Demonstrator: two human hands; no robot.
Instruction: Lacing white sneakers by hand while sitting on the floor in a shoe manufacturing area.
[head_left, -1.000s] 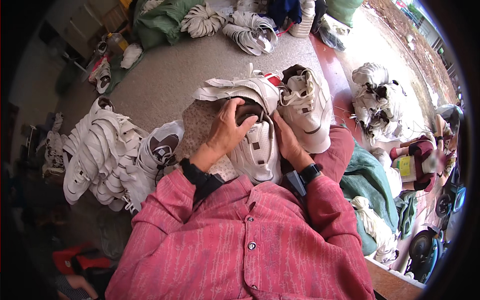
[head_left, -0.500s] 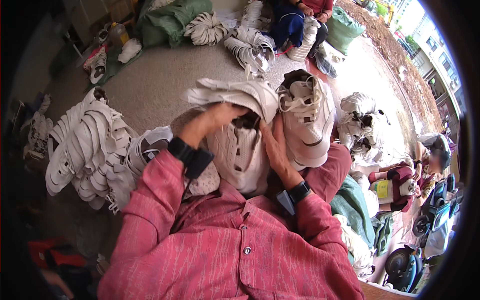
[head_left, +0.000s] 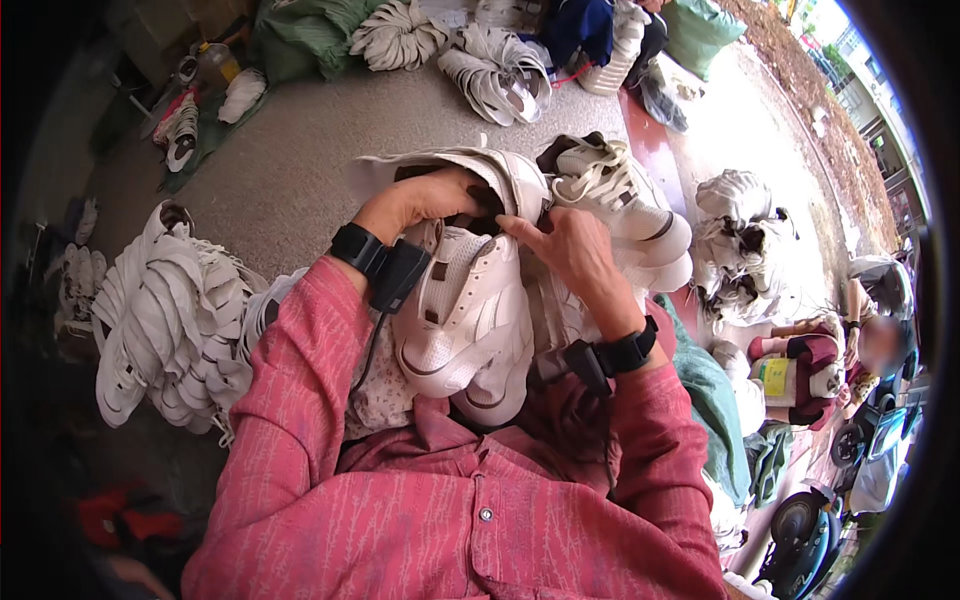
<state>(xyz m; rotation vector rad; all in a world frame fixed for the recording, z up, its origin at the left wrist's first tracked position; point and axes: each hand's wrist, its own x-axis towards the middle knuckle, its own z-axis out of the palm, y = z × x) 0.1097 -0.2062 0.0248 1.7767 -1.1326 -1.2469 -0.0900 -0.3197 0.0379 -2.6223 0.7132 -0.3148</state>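
White sneaker uppers lie together on my lap. My left hand (head_left: 425, 197) is closed on a white shoe upper (head_left: 515, 180), its fingertips hidden inside the dark-lined opening. From the other side, my right hand (head_left: 575, 250) pinches the edge of that same opening between thumb and fingers. Below both hands, a second upper (head_left: 470, 285) with bare eyelets points its toe toward me. A laced upper (head_left: 620, 200) rests beyond my right hand, toe to the right. Each wrist wears a black strap with a small box.
At left stands a large heap of nested uppers (head_left: 170, 320); another pile (head_left: 745, 240) is at right. More bundles (head_left: 495, 75) and a green sack (head_left: 310, 40) sit at the far side. A green cloth (head_left: 705, 410) lies by my right side. Other people sit far ahead and at right, near parked scooters (head_left: 805, 540).
My right hand has come up from beside the upper to its opening edge. The laced upper has tipped over to the right. The lower upper's toe has swung left.
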